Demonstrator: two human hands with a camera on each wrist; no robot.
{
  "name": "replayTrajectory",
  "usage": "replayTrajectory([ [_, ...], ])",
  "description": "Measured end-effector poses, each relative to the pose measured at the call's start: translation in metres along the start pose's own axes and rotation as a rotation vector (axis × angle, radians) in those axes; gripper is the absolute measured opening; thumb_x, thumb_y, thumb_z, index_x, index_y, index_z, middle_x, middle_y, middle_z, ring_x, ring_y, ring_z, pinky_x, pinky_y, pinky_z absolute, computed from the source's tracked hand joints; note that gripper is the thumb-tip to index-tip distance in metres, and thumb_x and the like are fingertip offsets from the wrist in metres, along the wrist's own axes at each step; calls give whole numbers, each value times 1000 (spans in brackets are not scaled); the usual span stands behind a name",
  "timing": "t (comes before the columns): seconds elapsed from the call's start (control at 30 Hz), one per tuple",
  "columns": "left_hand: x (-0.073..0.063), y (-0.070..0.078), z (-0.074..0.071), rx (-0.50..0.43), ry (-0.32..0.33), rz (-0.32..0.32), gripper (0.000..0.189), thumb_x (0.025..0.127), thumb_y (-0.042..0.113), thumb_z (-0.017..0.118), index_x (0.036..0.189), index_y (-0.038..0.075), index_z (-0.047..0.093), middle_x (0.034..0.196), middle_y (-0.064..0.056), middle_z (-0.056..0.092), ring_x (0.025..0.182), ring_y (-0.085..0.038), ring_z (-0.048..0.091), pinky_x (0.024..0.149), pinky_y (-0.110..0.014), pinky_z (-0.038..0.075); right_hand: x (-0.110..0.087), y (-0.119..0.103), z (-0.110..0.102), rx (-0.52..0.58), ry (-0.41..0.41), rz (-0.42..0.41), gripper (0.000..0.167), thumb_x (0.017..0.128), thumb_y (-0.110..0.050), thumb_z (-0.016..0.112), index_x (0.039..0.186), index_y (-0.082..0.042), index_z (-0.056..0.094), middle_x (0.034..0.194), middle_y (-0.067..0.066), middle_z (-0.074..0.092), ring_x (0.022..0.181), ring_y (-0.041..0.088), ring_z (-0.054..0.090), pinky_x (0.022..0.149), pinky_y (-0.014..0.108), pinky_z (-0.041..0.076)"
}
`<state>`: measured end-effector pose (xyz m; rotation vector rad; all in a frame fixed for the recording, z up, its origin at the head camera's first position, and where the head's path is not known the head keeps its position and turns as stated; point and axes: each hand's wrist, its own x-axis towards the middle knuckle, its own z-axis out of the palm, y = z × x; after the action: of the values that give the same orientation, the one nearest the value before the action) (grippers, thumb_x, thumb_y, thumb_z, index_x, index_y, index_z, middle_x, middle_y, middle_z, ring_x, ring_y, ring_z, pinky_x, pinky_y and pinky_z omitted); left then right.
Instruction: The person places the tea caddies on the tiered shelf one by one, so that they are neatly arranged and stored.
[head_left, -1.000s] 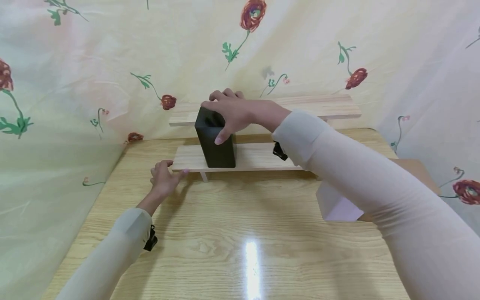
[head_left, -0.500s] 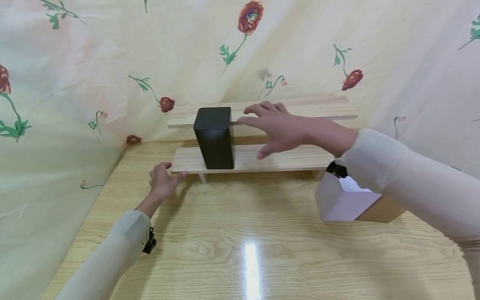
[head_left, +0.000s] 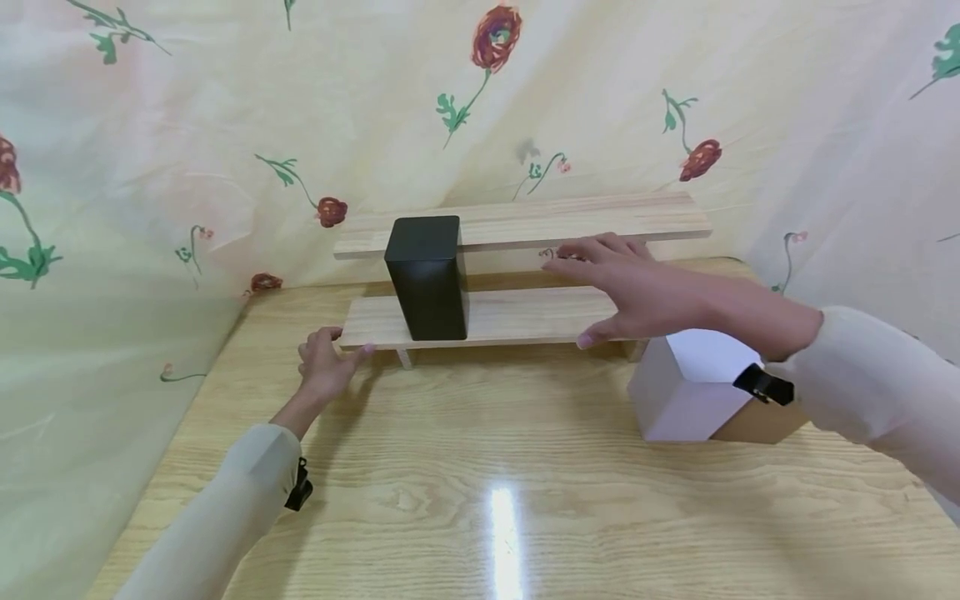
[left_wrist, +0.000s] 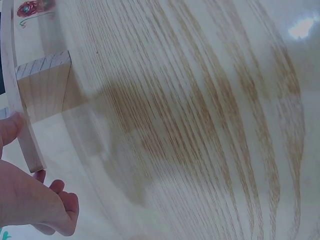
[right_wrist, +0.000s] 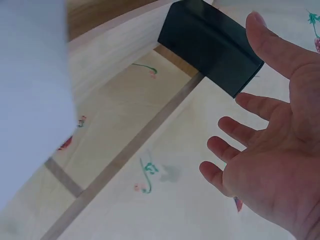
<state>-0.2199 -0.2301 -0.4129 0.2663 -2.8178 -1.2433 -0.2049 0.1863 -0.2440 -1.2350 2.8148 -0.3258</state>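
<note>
A black rectangular box (head_left: 427, 283) stands upright near the left end of the lower board of a two-tier wooden shelf (head_left: 525, 317). At that board's front left corner, my left hand (head_left: 328, 367) pinches the wood between thumb and fingers; the left wrist view shows the thumb (left_wrist: 10, 129) against the board and a fingertip at its end. My right hand (head_left: 637, 283) holds nothing and hovers in front of the shelf's right part, fingers spread, apart from the box. The box (right_wrist: 210, 45) also appears beyond the fingers in the right wrist view.
A white and brown box (head_left: 693, 396) stands on the wood-grain table (head_left: 420, 467) at the right, beneath my right forearm. The shelf's upper board (head_left: 570, 218) runs behind the black box. Flower-patterned cloth (head_left: 187, 125) covers the back and sides.
My right hand has let go of the black box's top and drawn away to the right and down. The box stays upright on the shelf. My left hand keeps its place.
</note>
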Motion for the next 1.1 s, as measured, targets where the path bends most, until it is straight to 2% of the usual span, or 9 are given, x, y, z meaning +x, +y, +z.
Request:
replayTrajectory([
  [0.2, 0, -3, 1, 0, 1, 0, 76, 90, 40, 66, 141, -5, 33, 143, -24, 32, 130, -41, 22, 103, -60, 17, -25, 9, 6, 42, -1, 65, 88, 77, -36, 81, 149, -18, 34, 149, 10, 29, 137, 34, 19, 101, 63, 13],
  [0.37, -1, -2, 0, 5, -7, -4, 77, 90, 41, 65, 142, -6, 32, 144, -24, 31, 130, -42, 21, 104, -60, 16, -41, 19, 10, 79, -1, 96, 91, 75, -39, 81, 149, -17, 34, 148, 11, 32, 135, 35, 23, 100, 65, 13],
  [0.53, -3, -1, -1, 5, -18, -5, 77, 91, 42, 65, 142, -5, 31, 145, -25, 30, 130, -42, 21, 103, -60, 17, -55, 27, 17, 85, 8, 93, 91, 72, -39, 83, 148, -16, 36, 147, 11, 32, 133, 35, 26, 97, 65, 16],
  [0.83, -1, 0, 0, 0, 3, -2, 75, 90, 40, 67, 141, -5, 34, 143, -24, 32, 130, -41, 22, 103, -59, 18, -79, 40, 22, 90, 82, 25, 93, 73, -34, 84, 149, -17, 35, 145, 10, 37, 131, 34, 31, 94, 59, 20],
  [0.97, 0, 1, 0, -2, -1, -4, 76, 90, 41, 67, 141, -4, 33, 144, -24, 31, 131, -41, 21, 104, -59, 18, -88, 47, 23, 113, 50, 45, 97, 71, -38, 84, 150, -17, 32, 146, 16, 36, 133, 40, 28, 96, 62, 18],
  [1.1, 0, 0, -1, 2, -13, -4, 78, 90, 42, 66, 142, -5, 32, 145, -25, 29, 131, -42, 20, 103, -60, 17, -97, 52, 25, 111, 6, 86, 101, 69, -43, 84, 150, -15, 32, 148, 19, 32, 134, 44, 24, 94, 64, 21],
])
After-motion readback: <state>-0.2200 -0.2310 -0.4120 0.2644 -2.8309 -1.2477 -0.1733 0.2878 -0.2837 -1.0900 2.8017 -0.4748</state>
